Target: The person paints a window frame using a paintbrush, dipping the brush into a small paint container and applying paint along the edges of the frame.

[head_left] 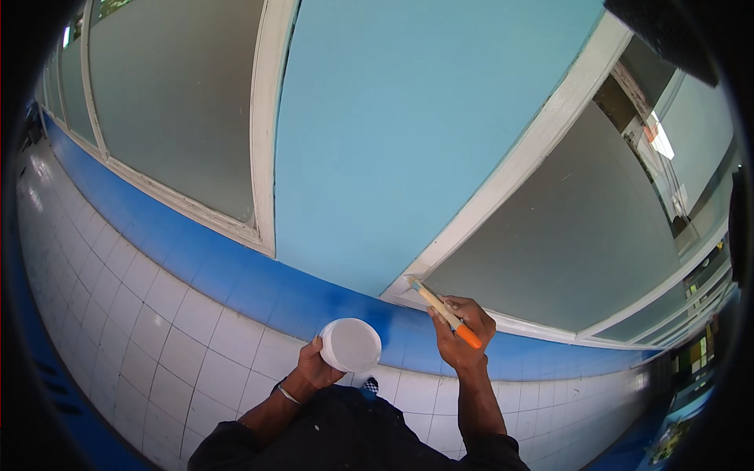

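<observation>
In my right hand (465, 328) is a paintbrush (444, 311) with a pale wooden handle and an orange end. Its bristle tip meets the lower corner of the white window frame (503, 182), at the right side of the light blue wall panel (408, 125). My left hand (316, 366) grips a round white tub (353, 345) by its side, below and left of the brush. The tub's inside looks white; how full it is I cannot tell.
Frosted window panes (565, 228) flank the panel, the left one in another white frame (265, 141). Below runs a darker blue wall band (188, 251), then a white tiled surface (177, 345). A checkered shoe (371, 385) shows beneath the tub.
</observation>
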`<state>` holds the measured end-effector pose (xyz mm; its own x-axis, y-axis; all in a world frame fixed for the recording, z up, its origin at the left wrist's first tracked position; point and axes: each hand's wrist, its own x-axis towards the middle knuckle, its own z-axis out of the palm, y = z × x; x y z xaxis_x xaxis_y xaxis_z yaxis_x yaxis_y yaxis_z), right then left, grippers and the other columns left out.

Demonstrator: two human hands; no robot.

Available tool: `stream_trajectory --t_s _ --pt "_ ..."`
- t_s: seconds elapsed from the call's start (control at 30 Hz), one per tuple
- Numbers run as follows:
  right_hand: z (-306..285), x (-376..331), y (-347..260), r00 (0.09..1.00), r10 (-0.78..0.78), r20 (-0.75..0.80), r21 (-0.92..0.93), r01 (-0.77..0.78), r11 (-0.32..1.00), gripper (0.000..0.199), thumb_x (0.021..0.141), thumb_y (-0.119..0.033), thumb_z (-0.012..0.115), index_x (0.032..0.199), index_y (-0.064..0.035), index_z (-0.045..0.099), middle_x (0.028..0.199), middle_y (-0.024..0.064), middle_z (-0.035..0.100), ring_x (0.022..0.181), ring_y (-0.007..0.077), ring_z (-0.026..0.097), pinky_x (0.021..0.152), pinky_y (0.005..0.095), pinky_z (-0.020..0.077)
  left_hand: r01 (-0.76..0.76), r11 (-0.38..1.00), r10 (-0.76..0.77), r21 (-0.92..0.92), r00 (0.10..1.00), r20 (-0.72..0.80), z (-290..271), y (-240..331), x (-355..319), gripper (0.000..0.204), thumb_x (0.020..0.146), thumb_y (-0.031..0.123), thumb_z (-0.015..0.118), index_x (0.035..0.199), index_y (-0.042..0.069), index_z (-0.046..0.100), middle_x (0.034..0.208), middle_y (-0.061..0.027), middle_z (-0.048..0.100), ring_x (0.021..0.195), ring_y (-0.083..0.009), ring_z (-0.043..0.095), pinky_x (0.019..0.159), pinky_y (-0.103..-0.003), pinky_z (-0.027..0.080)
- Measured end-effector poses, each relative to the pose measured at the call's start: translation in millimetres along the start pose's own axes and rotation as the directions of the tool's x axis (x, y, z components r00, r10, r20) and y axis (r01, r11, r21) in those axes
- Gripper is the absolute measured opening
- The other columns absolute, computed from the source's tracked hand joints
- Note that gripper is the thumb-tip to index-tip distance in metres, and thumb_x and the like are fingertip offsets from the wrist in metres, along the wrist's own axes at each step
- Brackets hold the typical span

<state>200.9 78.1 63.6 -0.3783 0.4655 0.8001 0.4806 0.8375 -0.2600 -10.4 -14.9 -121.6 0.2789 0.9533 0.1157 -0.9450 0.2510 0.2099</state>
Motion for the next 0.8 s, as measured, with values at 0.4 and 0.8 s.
stream_trajectory --t_s 0.4,0.8 --pt "0 8 4 0.997 -0.016 -0.075 -0.012 0.015 1.0 0.034 0.074 0.002 0.08 0.089 -0.0061 0.05 0.087 0.0193 0.072 0.075 0.0277 0.074 0.061 0.031 0.0579 -0.013 1.0 0.013 -0.014 1.0 0.002 -2 1 -1 0.091 0.081 0.056 0.073 0.146 0.004 0.036 0.136 -0.0141 0.054 0.124 -0.0294 0.057 0.104 -0.044 0.049" --pt "-7 19 -2 0.992 -0.037 -0.119 -0.056 0.031 0.998 0.034 0.075 0.003 0.08 0.092 -0.0056 0.051 0.086 0.0187 0.071 0.074 0.0252 0.075 0.06 0.0291 0.0579 -0.008 1.0 0.008 -0.019 1.0 0.017 -8 -1 -1 0.091 0.08 0.056 0.073 0.147 0.004 0.036 0.136 -0.014 0.054 0.125 -0.0302 0.057 0.106 -0.046 0.047"
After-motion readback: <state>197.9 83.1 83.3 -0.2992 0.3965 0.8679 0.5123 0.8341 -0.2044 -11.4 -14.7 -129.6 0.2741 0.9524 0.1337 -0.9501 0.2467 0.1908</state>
